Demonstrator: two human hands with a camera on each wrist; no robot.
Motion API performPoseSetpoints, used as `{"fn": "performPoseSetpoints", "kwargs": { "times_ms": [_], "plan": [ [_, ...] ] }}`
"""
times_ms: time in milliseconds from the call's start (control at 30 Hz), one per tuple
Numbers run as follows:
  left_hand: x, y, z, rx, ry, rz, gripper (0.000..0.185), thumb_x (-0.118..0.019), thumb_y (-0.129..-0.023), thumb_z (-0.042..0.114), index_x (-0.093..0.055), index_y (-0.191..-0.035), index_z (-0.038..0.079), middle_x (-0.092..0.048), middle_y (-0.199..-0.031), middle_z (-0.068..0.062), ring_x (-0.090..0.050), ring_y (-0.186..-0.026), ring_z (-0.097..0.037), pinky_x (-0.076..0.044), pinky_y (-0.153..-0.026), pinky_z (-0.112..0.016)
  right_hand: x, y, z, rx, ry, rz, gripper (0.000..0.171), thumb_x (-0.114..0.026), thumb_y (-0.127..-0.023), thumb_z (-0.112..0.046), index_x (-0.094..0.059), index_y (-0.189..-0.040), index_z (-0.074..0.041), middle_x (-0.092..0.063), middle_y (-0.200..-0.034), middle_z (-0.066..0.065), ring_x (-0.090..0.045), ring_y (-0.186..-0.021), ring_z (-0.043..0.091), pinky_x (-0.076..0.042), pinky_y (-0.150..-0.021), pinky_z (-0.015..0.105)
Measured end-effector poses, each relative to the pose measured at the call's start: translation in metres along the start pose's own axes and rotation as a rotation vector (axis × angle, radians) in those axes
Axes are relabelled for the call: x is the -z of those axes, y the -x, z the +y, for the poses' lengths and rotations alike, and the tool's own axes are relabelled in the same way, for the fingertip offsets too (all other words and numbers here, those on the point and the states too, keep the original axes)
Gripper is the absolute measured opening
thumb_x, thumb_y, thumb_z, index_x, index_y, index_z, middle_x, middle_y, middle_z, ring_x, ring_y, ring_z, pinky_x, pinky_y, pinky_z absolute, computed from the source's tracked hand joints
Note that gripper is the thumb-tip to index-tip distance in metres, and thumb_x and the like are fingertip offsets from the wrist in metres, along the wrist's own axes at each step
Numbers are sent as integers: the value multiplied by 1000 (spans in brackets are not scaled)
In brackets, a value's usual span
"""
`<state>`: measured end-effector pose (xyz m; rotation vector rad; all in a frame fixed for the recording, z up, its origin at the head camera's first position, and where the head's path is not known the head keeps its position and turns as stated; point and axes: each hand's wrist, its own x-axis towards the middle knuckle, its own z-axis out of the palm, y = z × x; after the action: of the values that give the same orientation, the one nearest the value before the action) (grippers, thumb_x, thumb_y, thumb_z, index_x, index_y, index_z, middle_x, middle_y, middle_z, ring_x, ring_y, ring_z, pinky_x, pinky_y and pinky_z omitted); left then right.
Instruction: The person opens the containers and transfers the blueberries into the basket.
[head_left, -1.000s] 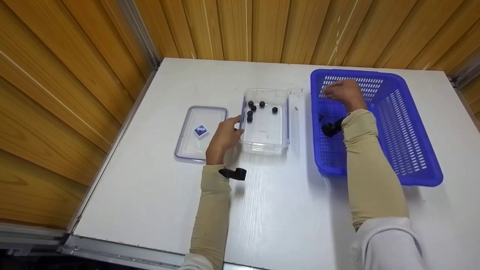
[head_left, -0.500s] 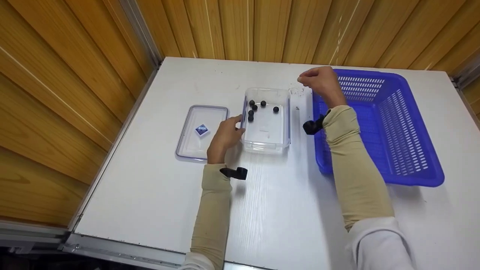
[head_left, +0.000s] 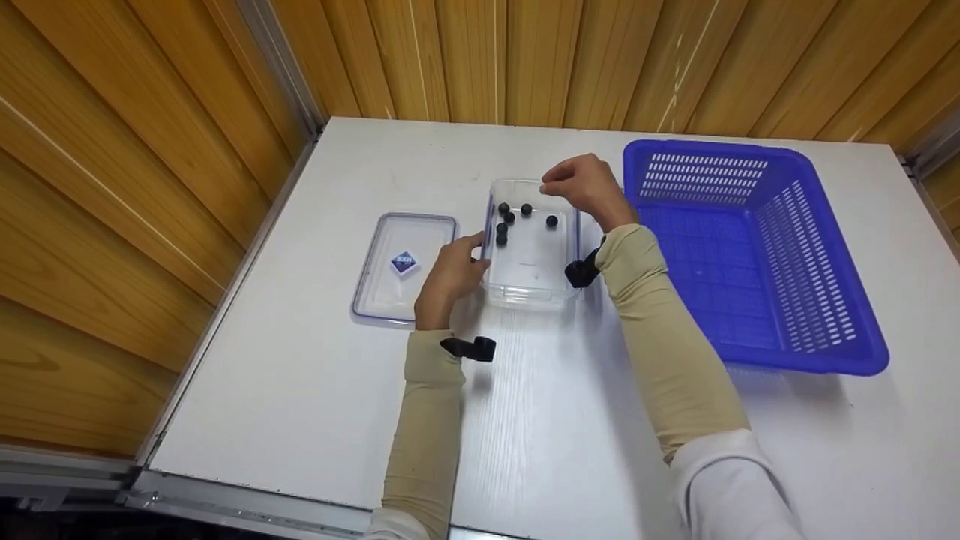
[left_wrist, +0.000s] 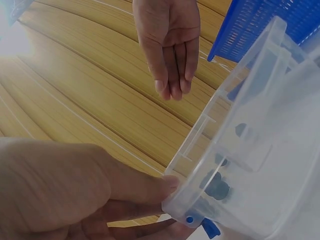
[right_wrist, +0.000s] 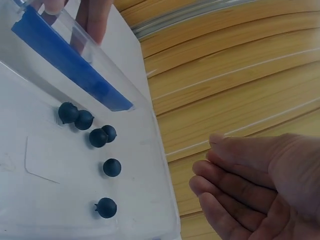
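While the right hand (head_left: 589, 187) hovers over the far rim of the clear box (head_left: 533, 289) at mid-frame in the head view, fingers bunched, six dark berries (head_left: 526, 209) sit inside, the blue basket (head_left: 825, 345) at right looks bare, and the lid (head_left: 390, 296) lies on the white bench (head_left: 300, 390). From the left wrist, the left hand (left_wrist: 60, 190) pinches the box wall. From the right wrist, the fingers (right_wrist: 235, 190) hang loose above the berries, no berry visible in that grip; lidding remains.
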<state>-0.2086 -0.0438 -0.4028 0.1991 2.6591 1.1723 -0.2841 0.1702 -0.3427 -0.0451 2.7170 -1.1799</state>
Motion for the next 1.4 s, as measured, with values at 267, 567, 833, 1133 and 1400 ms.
{"fn": "performPoseSetpoints", "kwargs": {
  "times_ms": [267,567,833,1133,1400],
  "plan": [
    [-1,0,0,9,-7,-1,50,-54,-96,11,-41,-145,7,-49,-143,-12,-56,-121,-28,-44,-102,-36,-26,-7,-1,72,73,-101,31,-67,-88,-19,-69,-116,-6,-68,-118,13,-60,-111,26,-46,-95,41],
    [-1,0,0,-13,28,-5,50,-53,-96,8,-42,-144,7,-49,-143,-13,-57,-120,-29,-45,-100,-37,-38,-15,0,-3,67,-209,32,-68,-87,-16,-68,-118,-7,-67,-120,10,-58,-113,25,-48,-94,45],
    [-4,-2,-1,-2,26,-17,50,-53,-96,10,-41,-145,7,-49,-143,-13,-57,-119,-27,-45,-101,-36,-45,-19,4,13,111,-256,30,-70,-86,-14,-70,-115,-5,-68,-118,10,-58,-113,24,-43,-100,45],
    [-4,-1,-5,-34,15,0,49,-54,-95,9,-43,-143,7,-51,-141,-13,-59,-117,-29,-45,-100,-37,-55,-21,5,52,212,-289,28,-72,-83,-15,-72,-109,-5,-69,-115,11,-58,-106,24,-44,-97,43],
    [0,0,-5,-48,7,12,49,-54,-95,8,-44,-143,7,-52,-140,-13,-60,-114,-27,-46,-97,-37,-60,-23,3,39,207,-297,28,-71,-83,-15,-72,-109,-6,-67,-118,10,-55,-106,23,-43,-97,42]
  ]
}}
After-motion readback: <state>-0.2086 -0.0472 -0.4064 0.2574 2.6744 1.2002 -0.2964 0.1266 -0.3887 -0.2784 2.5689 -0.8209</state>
